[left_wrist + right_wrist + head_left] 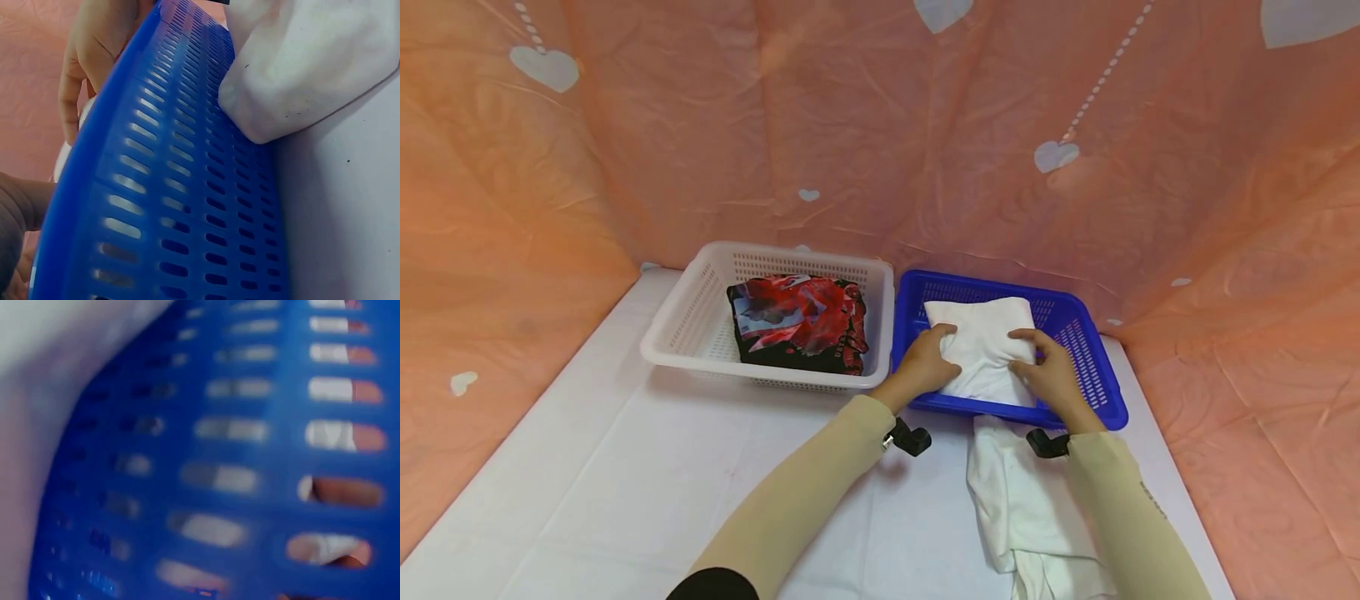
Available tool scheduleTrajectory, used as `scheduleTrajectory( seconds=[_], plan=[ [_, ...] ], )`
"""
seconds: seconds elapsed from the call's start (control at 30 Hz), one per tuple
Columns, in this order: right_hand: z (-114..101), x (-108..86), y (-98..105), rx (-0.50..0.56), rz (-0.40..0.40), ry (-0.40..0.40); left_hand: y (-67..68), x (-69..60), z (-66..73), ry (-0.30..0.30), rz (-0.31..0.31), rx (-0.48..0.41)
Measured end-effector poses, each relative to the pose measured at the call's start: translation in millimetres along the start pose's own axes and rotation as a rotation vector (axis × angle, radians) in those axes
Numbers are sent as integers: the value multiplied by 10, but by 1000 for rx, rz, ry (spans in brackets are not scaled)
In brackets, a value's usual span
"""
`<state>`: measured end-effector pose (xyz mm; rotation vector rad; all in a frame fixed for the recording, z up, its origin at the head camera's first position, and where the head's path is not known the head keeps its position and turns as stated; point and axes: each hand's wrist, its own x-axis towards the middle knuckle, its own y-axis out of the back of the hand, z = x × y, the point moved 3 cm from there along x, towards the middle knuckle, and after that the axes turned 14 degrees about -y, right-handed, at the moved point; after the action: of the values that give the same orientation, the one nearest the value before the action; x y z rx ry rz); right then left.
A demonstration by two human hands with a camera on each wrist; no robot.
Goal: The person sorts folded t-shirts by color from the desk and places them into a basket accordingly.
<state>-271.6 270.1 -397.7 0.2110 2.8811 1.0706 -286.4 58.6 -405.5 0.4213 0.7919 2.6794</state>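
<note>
A folded white cloth (981, 342) lies in the blue basket (1093, 367). At its left side my left hand (925, 362) grips the edge with curled fingers, thumb on top. My right hand (1054, 379) pinches the right side the same way, and creases run between the two thumbs. In the left wrist view the basket's slotted wall (187, 156) hides most of the cloth; one hand (103, 44) shows beyond the rim and part of the other (19, 206) at lower left. The right wrist view is blurred and mostly filled by the blue wall (281, 450).
To the left stands a white basket (681, 333) holding a folded black and red printed garment (805, 321). Another white cloth (1037, 508) lies loosely on the white table (647, 475) in front of the blue basket. An orange curtain (865, 125) with hearts hangs behind and at both sides.
</note>
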Motion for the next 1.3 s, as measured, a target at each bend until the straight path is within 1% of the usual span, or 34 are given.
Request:
scheduleTrajectory(
  seconds=[0.1,0.2,0.3,0.37,0.5,0.63,0.8,0.97,1.13,1.23,1.3],
  plan=[
    [12,35,5,-70,-18,6,-11,11,6,28,-19,10],
    [25,67,17,-113,-31,17,-26,38,13,48,-21,21],
    [64,105,27,-151,-48,-4,-63,83,21,53,-18,25],
    [93,126,35,-172,-59,-31,-90,113,26,52,-19,8],
    [140,145,41,-189,-76,-76,-133,151,12,61,-33,-22],
    [147,149,32,-195,-90,-81,-148,167,-22,76,-40,-17],
    [136,148,23,-204,-112,-107,-159,176,-47,87,-63,13],
    [138,158,6,-230,-125,-128,-170,182,-73,124,-101,56],
    [155,169,-19,-255,-138,-144,-177,183,-101,155,-127,102],
    [172,169,-29,-267,-155,-180,-183,176,-110,178,-105,108],
    [180,161,-28,-268,-157,-191,-184,171,-108,193,-72,100]
  ],
)
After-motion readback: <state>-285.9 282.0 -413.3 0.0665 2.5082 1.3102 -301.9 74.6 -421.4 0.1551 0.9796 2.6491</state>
